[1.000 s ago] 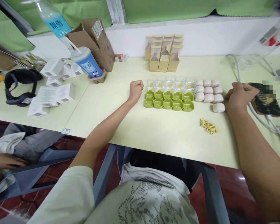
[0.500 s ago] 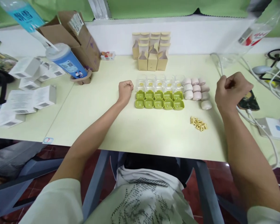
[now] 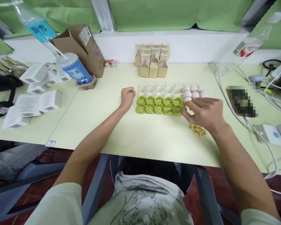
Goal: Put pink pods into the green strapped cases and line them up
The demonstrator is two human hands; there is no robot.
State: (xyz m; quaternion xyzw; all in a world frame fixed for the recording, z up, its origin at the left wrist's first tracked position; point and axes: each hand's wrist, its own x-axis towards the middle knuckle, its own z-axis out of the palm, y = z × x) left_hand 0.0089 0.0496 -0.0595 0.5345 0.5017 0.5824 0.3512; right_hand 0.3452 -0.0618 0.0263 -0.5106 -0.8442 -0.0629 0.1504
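My left hand (image 3: 128, 97) rests in a closed fist on the table, just left of the rows of small parts; nothing shows in it. My right hand (image 3: 204, 113) is palm down at the right end of the green square cups (image 3: 159, 108), thumb and forefinger apart. The cups stand in two rows. Behind them are clear plastic covers (image 3: 160, 89) with yellow centres. White and pink rounded pieces (image 3: 194, 94) lie right of these, partly hidden by my right hand. Small yellow pieces (image 3: 198, 130) lie in a pile below that hand.
Open kraft boxes (image 3: 154, 67) stand by the wall. On the left are a blue cup (image 3: 76, 70), a brown carton (image 3: 91, 51), white boxes (image 3: 28, 103) and headphones (image 3: 11, 93). Cables (image 3: 227, 103), a blurred-out phone-like item (image 3: 242, 101) and a bottle (image 3: 250, 45) are on the right.
My right hand has moved left from beside the cables to the right end of the green cups, its fingers opening from a curl. My left fist stays put. The view has tilted up slightly.
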